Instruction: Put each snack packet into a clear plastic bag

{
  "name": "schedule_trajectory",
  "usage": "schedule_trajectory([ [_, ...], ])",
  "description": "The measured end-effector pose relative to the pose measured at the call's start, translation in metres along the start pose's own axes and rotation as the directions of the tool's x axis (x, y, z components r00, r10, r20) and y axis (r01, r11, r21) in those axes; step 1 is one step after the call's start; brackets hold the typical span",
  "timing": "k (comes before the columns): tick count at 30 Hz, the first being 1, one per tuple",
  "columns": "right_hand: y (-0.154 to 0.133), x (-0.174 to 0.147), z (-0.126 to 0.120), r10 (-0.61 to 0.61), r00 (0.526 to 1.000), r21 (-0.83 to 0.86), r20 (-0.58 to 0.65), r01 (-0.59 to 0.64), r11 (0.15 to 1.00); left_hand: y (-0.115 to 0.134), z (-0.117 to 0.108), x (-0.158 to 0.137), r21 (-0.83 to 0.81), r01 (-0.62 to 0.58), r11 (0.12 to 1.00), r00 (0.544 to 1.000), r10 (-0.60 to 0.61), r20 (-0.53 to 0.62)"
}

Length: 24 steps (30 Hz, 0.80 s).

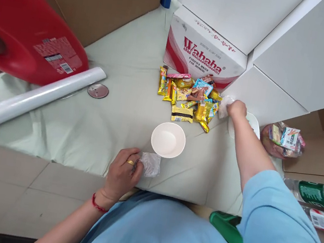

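Note:
My left hand (pixel 124 169) rests at the table's front edge, its fingers closed on a clear plastic packet (pixel 151 165). Just beyond it sits an empty white oval bowl (pixel 168 140). My right hand (pixel 237 109) reaches far to the right and grips a crumpled piece of clear plastic (pixel 224 106). That plastic is beside a heap of wrapped snacks (pixel 189 95), mostly yellow with some blue, pink and brown. A second white dish (pixel 253 122) lies partly hidden under my right wrist, and its contents are hard to see.
A white Wahaha water carton (pixel 204 54) stands behind the snacks, beside white boxes (pixel 310 51). At left are a red jug (pixel 31 29), a plastic film roll (pixel 35 98) and a round metal lid (pixel 98 91). A basket of packets (pixel 283 139) and bottles (pixel 314 193) are at right.

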State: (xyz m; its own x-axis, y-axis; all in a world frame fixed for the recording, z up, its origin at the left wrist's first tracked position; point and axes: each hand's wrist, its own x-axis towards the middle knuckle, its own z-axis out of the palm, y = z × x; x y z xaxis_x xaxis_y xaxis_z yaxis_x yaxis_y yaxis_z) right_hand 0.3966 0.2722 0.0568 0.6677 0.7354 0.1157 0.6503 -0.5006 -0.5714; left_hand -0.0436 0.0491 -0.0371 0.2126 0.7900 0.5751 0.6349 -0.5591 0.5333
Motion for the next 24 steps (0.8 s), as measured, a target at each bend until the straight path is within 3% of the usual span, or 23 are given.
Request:
schedule_trajectory([
  [4, -0.006, -0.014, 0.008, -0.022, 0.999, -0.198, 0.032, 0.028, 0.980, 0.001, 0.001, 0.000, 0.034, 0.007, 0.999, 1.000, -0.006, -0.023],
  [7, -0.007, -0.039, -0.014, -0.114, 0.993, -0.274, 0.010, 0.112, 0.955, 0.003, 0.001, -0.001, 0.051, -0.002, 0.999, 0.999, 0.004, -0.036],
  [9, -0.006, -0.073, -0.034, -0.260, 0.965, -0.244, 0.037, 0.261, 0.934, 0.004, 0.002, 0.000, 0.059, -0.021, 0.998, 1.000, 0.022, -0.021],
  [10, -0.005, -0.094, -0.043, -0.384, 0.919, -0.181, 0.088, 0.394, 0.901, 0.004, 0.002, 0.000, 0.062, -0.031, 0.998, 0.999, 0.031, -0.013],
  [11, -0.004, -0.119, -0.051, -0.525, 0.835, -0.069, 0.163, 0.541, 0.838, 0.004, 0.002, 0.000, 0.062, -0.038, 0.997, 0.999, 0.039, -0.004],
  [13, -0.001, -0.171, -0.059, -0.768, 0.563, 0.264, 0.304, 0.725, 0.636, 0.003, 0.001, 0.000, 0.052, -0.049, 0.997, 0.999, 0.049, 0.001],
  [15, 0.002, -0.220, -0.053, -0.864, 0.362, 0.463, 0.349, 0.735, 0.495, 0.001, 0.000, 0.000, 0.044, -0.055, 0.998, 0.998, 0.055, -0.013],
  [16, 0.005, -0.241, -0.045, -0.877, 0.301, 0.490, 0.375, 0.739, 0.463, 0.000, -0.001, -0.001, 0.048, -0.055, 0.997, 0.998, 0.057, -0.029],
  [17, 0.008, -0.257, -0.036, -0.876, 0.279, 0.479, 0.393, 0.751, 0.454, -0.002, -0.001, -0.002, 0.056, -0.053, 0.997, 0.997, 0.056, -0.050],
  [19, 0.018, -0.280, -0.018, -0.876, 0.300, 0.441, 0.377, 0.774, 0.455, -0.005, -0.001, -0.004, 0.075, -0.036, 0.997, 0.994, 0.043, -0.097],
  [21, 0.033, -0.290, -0.012, -0.868, 0.388, 0.407, 0.310, 0.771, 0.490, -0.008, -0.001, -0.006, 0.075, -0.005, 0.997, 0.991, 0.015, -0.133],
  [22, 0.042, -0.291, -0.015, -0.846, 0.466, 0.379, 0.259, 0.757, 0.532, -0.009, -0.001, -0.007, 0.068, 0.012, 0.998, 0.991, -0.003, -0.134],
  [24, 0.065, -0.288, -0.036, -0.726, 0.678, 0.265, 0.112, 0.684, 0.680, -0.010, -0.001, -0.008, 0.061, 0.047, 0.997, 0.994, -0.041, -0.103],
])
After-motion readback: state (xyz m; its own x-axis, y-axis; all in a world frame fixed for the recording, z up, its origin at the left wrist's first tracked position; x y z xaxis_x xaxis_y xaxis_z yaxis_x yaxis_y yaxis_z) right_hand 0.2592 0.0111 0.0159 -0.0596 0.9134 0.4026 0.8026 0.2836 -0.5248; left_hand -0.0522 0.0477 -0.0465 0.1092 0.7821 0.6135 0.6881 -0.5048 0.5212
